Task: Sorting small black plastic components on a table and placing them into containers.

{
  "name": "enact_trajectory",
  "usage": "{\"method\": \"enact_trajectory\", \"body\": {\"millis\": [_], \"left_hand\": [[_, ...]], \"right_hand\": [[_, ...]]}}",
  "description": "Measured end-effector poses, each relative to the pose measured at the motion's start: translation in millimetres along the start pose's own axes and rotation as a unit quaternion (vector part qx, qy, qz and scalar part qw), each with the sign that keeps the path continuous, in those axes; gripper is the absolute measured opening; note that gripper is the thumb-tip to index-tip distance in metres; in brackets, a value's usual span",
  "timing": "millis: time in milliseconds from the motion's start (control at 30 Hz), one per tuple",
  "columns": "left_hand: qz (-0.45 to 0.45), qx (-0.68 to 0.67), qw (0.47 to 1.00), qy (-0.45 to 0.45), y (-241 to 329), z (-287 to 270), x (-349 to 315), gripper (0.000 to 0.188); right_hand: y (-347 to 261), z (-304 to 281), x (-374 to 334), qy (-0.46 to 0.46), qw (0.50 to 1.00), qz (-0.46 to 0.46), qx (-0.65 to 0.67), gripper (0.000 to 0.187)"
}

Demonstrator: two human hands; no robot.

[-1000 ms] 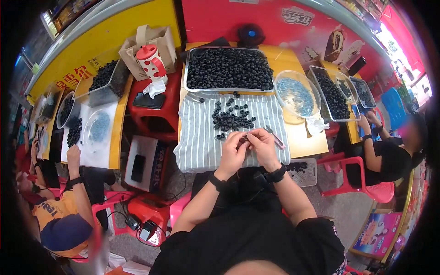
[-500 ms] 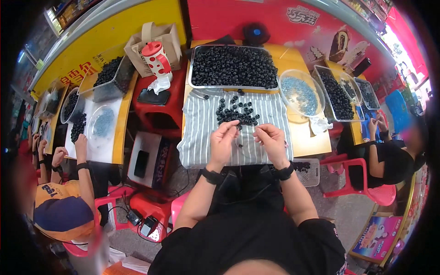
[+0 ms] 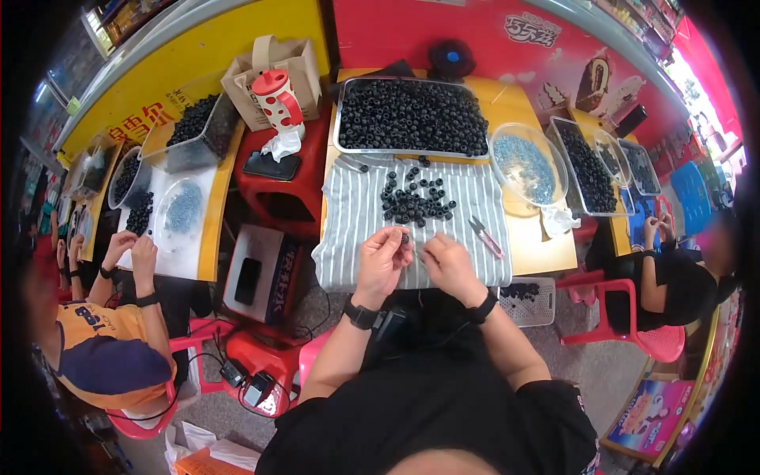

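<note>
My left hand (image 3: 382,260) pinches a small black ring-shaped piece (image 3: 405,238) between thumb and fingertips, above the near part of a grey-and-white striped cloth (image 3: 340,237). Close beside it, my right hand (image 3: 451,267) is closed with its fingertips together; whatever it grips is too small to make out. Just beyond both hands lies a loose pile of black ring-shaped pieces (image 3: 412,202). Thread snips (image 3: 487,237) with pink handles rest on the cloth to the right of the pile.
A clear tub (image 3: 412,119) full of black pieces stands at the back. Right of it are a round clear dish (image 3: 529,166) with small bluish bits and crumpled tissue (image 3: 560,221). Co-workers sit at tables on both sides. A red stool (image 3: 277,194) holds a phone, cup and bag.
My right hand has moved left and turned over, closer to my left hand, uncovering the snips. The black piece in my left fingertips now shows. The view has shifted slightly.
</note>
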State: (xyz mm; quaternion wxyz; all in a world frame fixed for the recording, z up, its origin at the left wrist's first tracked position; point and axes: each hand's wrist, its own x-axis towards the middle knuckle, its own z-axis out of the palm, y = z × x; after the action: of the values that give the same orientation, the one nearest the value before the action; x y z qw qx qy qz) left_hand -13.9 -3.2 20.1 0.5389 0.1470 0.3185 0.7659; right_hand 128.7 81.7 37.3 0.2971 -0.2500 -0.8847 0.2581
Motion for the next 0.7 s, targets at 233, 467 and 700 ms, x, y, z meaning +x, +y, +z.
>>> {"method": "enact_trajectory", "body": {"millis": [233, 467, 700], "left_hand": [[-0.029, 0.036, 0.999, -0.012, -13, 12, 6, 0.021], [-0.002, 0.073, 0.997, -0.021, -25, 10, 7, 0.016], [0.032, 0.083, 0.996, -0.03, -28, 10, 7, 0.015]], "right_hand": [[5, -22, 1, 0.036, 0.919, 0.217, 0.327, 0.011], [-8, -18, -2, 0.062, 0.889, 0.21, 0.402, 0.006], [-8, -11, 0, 0.071, 0.863, 0.216, 0.451, 0.005]]}}
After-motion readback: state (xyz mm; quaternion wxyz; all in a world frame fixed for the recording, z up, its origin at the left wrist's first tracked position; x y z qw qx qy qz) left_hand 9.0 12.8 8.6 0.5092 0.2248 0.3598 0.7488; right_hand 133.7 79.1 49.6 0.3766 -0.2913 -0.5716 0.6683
